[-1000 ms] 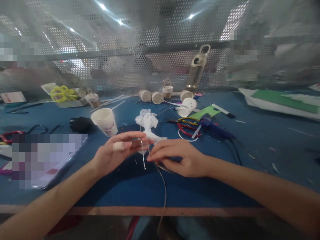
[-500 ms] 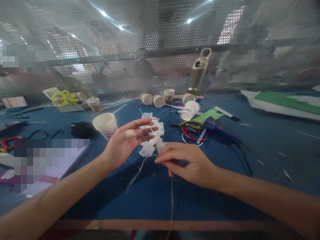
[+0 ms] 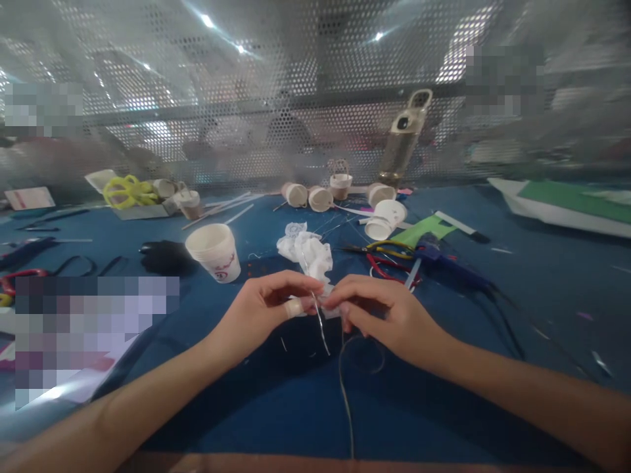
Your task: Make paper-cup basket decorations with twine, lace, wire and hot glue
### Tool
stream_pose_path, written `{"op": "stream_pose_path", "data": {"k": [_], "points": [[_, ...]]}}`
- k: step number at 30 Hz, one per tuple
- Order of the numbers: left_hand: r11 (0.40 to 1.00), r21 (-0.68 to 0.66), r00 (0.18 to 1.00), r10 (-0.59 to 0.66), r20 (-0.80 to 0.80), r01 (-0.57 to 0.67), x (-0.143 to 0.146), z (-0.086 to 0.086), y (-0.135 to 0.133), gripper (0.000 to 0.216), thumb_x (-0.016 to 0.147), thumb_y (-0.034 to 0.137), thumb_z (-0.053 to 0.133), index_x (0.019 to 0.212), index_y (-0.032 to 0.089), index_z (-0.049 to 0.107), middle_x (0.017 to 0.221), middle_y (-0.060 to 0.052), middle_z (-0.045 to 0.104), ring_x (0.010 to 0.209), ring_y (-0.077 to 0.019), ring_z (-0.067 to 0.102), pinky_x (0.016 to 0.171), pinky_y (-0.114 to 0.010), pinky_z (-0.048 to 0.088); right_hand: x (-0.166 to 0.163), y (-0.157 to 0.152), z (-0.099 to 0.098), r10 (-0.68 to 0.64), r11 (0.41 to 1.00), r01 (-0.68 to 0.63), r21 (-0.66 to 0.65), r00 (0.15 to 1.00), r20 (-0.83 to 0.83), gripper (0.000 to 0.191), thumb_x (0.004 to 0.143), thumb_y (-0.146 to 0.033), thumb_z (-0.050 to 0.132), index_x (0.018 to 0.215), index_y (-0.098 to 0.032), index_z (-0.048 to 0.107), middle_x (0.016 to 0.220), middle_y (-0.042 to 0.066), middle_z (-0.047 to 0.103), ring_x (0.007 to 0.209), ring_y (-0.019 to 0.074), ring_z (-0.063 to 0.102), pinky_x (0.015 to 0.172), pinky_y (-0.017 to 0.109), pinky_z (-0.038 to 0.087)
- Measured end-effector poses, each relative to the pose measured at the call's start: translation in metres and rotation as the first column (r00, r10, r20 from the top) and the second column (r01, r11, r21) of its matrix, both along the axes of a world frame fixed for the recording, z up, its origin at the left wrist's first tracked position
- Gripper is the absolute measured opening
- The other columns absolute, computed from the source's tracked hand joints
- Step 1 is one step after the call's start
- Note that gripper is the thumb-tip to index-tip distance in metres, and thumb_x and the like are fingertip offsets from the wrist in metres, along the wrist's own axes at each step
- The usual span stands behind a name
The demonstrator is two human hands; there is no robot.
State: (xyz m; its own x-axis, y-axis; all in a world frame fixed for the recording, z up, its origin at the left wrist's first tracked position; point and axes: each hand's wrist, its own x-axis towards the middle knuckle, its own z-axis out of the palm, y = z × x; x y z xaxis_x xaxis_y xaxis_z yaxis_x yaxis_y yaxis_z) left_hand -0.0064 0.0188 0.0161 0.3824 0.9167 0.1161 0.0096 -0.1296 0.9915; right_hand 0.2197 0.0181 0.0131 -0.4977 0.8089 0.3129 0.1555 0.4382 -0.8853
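Note:
My left hand [image 3: 280, 299], with a bandage round one finger, pinches a thin silvery strand [image 3: 321, 323] whose short end sticks out downward. Right beside it, my right hand [image 3: 377, 309] has thumb and fingers closed on a thin cord [image 3: 348, 401] that loops once and trails to the table's front edge. The fingertips of both hands nearly meet. Just beyond them lies a bunched strip of white lace [image 3: 315, 253], its near end partly hidden by my fingers. Whether the strand and the cord are one piece I cannot tell.
A white paper cup [image 3: 213, 253] stands left of the lace. Scissors [image 3: 389, 253] and a blue glue gun [image 3: 451, 266] lie to the right. Several small cups [image 3: 320, 198] and a bottle [image 3: 404, 141] line the back before a perforated metal screen [image 3: 236, 131].
My left hand has come down and right, from spread fingers over the lace to a pinch beside my right hand. The silvery strand's end now points down. The lace is less covered.

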Motion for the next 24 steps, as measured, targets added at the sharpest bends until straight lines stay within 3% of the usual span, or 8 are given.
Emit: {"op": "stream_pose_path", "data": {"k": [5,9,12,17,24], "points": [[0.996,0.087,0.997,-0.016,-0.070,0.022,0.002,0.004,-0.006,0.013,0.087,0.015,0.075,0.096,0.022,0.081,0.095,0.000,0.078,0.092,-0.0130,0.072,0.087,-0.020,0.055,0.000,-0.003,0.003,-0.014,0.999,0.014,-0.053,1.000,0.003,0.018,0.099,-0.027,0.053,0.093,-0.020,0.069,0.079,-0.001,0.064,0.063,0.0081,0.059,0.054,0.018,0.049],[0.983,0.161,0.989,-0.063,-0.134,0.084,0.004,0.004,-0.011,0.023,0.086,0.005,0.068,0.096,0.021,0.081,0.094,-0.001,0.078,0.087,-0.0133,0.073,0.082,-0.021,0.056,-0.004,-0.005,0.000,-0.035,0.994,0.033,-0.104,0.999,-0.022,0.018,0.099,-0.039,0.059,0.104,-0.022,0.065,0.088,-0.001,0.066,0.075,0.0097,0.063,0.066,0.020,0.053],[0.962,0.232,0.976,-0.100,-0.194,0.145,0.006,0.003,-0.013,0.029,0.082,-0.003,0.066,0.092,0.019,0.082,0.089,-0.001,0.078,0.085,-0.0126,0.072,0.079,-0.019,0.054,-0.006,-0.006,-0.002,-0.008,0.993,0.000,-0.115,0.998,-0.067,0.014,0.098,-0.037,0.062,0.101,-0.024,0.068,0.094,-0.001,0.067,0.084,0.0109,0.064,0.073,0.021,0.053],[0.925,0.326,0.960,-0.112,-0.255,0.194,0.007,0.001,-0.015,0.030,0.082,-0.006,0.065,0.090,0.017,0.082,0.089,-0.002,0.079,0.085,-0.0112,0.071,0.081,-0.017,0.051,-0.004,-0.006,-0.001,0.004,0.998,-0.008,-0.070,0.998,-0.060,0.004,0.092,-0.028,0.070,0.092,-0.024,0.071,0.096,-0.001,0.066,0.088,0.0120,0.063,0.072,0.021,0.051],[0.906,0.358,0.948,-0.119,-0.296,0.225,0.007,0.002,-0.017,0.029,0.083,-0.006,0.065,0.093,0.016,0.081,0.091,-0.002,0.080,0.084,-0.0116,0.072,0.079,-0.017,0.052,-0.005,-0.007,0.000,0.073,0.978,-0.089,-0.189,0.993,-0.087,0.008,0.095,-0.030,0.066,0.094,-0.022,0.066,0.092,-0.001,0.063,0.083,0.0111,0.062,0.073,0.022,0.052]]}}
